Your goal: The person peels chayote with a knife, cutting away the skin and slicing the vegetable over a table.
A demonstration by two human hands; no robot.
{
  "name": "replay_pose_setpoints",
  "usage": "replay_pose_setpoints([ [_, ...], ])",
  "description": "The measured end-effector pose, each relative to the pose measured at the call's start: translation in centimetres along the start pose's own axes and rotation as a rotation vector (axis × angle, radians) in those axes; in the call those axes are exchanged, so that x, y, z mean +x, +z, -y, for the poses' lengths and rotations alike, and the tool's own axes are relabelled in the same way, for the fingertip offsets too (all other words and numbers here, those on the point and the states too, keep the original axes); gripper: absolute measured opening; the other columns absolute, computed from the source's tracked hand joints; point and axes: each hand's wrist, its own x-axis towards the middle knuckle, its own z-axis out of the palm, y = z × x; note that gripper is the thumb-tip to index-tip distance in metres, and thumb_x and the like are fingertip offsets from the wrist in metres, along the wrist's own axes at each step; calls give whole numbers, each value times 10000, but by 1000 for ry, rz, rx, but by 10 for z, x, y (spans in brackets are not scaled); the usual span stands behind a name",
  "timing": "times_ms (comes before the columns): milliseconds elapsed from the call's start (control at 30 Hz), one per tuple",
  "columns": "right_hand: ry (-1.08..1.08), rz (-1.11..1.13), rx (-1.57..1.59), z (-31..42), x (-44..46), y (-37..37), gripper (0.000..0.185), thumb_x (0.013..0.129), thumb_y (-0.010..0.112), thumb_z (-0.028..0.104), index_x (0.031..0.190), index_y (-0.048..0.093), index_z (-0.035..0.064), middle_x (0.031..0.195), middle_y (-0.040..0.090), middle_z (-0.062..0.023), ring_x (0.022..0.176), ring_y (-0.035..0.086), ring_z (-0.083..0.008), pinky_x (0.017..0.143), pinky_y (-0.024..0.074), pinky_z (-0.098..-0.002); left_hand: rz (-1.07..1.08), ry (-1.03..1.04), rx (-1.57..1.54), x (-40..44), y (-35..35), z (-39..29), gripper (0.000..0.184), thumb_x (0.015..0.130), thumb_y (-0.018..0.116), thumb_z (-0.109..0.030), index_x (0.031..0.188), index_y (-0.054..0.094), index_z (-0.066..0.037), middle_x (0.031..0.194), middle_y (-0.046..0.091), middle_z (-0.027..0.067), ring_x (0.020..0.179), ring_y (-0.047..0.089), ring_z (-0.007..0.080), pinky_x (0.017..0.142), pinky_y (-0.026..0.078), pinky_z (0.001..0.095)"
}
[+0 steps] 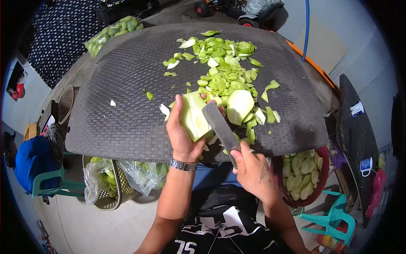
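A person's left hand [185,142], with a silver metal-banded watch [183,164] at the wrist, grips a pale green, peeled vegetable chunk [194,118] above the near edge of a dark woven-pattern table [122,80]. The thumb presses along one side and the fingertips show at the far side, clamped on the flesh. The right hand [252,171] closes its fingers around the largely hidden handle of a knife with a broad grey metal blade [222,130]; the blade slants up beside the chunk, and whether the two touch cannot be told.

Just beyond the blade lies a large, pale oval slice [240,106], beside a long heap of bright green peelings and scraps [228,72] reaching toward the table's far side. Below the table's near edge, at right, a round, dark red basin [325,169] holds pale green peeled pieces [301,173]; at left stands a beige perforated plastic crate [123,180].
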Motion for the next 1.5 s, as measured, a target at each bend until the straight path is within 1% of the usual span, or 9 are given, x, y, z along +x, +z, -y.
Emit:
replay_pose_setpoints([
  [67, -2, 13, 38, -3, 0, 1, 282, 1052, 606, 157, 1256, 548, -28, 766, 674, -291, 768, 676, -516, 646, 509, -582, -5, -19, -14, -1, -1, 0, 612, 1071, 465, -574, 1251, 599, -5, 1104, 705, 204, 1002, 722, 393, 960, 579, 549],
  [467, -12, -63, -58, 0, -13, 1, 182, 1060, 592, 181, 1088, 541, 8, 718, 658, -298, 745, 671, -516, 627, 512, -597, 26, -42, -37, 1, 1, 7, 590, 1080, 445, -569, 1230, 600, -20, 1072, 702, 195, 941, 716, 387, 932, 575, 546],
  [567, -6, -3, -3, -12, -10, 3, 206, 1069, 582, 189, 1122, 541, -5, 761, 675, -297, 719, 691, -496, 621, 534, -570, 15, -72, -53, -1, 1, 8, 597, 1079, 447, -575, 1233, 597, -17, 1066, 703, 196, 945, 717, 383, 924, 579, 540],
  [667, 131, 157, 344, -7, -3, 2, 249, 1085, 566, 205, 1172, 534, -26, 807, 688, -292, 680, 719, -452, 621, 558, -536, 41, -109, -28, -4, 5, 12, 618, 1078, 441, -588, 1251, 590, -14, 1078, 703, 200, 971, 718, 378, 931, 579, 533],
  [867, 159, 176, 374, -2, 2, 5, 271, 1119, 512, 236, 1195, 528, -24, 796, 694, -251, 636, 745, -340, 591, 562, -474, 31, -117, -34, -1, 3, 18, 662, 1079, 408, -622, 1281, 578, -14, 1093, 703, 211, 960, 731, 370, 932, 582, 528],
  [1067, 145, 233, 435, -11, 14, 13, 286, 1140, 465, 279, 1142, 526, -1, 711, 669, -167, 505, 664, -221, 482, 504, -378, -66, -131, 10, 2, 2, 23, 665, 1077, 411, -629, 1258, 575, -11, 1068, 700, 206, 916, 731, 361, 890, 592, 520],
  [1267, 273, 450, 891, -20, 22, 19, 332, 1149, 444, 372, 1099, 517, 52, 676, 640, -99, 429, 535, -144, 406, 407, -284, -162, -82, 108, 19, -15, 17, 612, 1073, 461, -602, 1216, 579, -18, 1079, 695, 200, 946, 729, 344, 852, 606, 519],
  [1400, 330, 423, 1182, -17, 32, 14, 349, 1146, 440, 413, 1078, 505, 77, 695, 643, -121, 434, 538, -146, 398, 399, -271, -315, 91, 128, 30, -19, 10, 579, 1059, 527, -522, 1225, 568, 31, 1108, 686, 215, 1011, 707, 399, 929, 593, 501],
  [1500, 183, 184, 1060, -3, 42, -3, 313, 1144, 466, 380, 1149, 521, 73, 710, 658, -108, 446, 553, -157, 423, 430, -276, -183, 58, 21, 21, -26, -3, 504, 1038, 551, -409, 1222, 565, 59, 1123, 676, 221, 1048, 695, 404, 985, 577, 504],
])
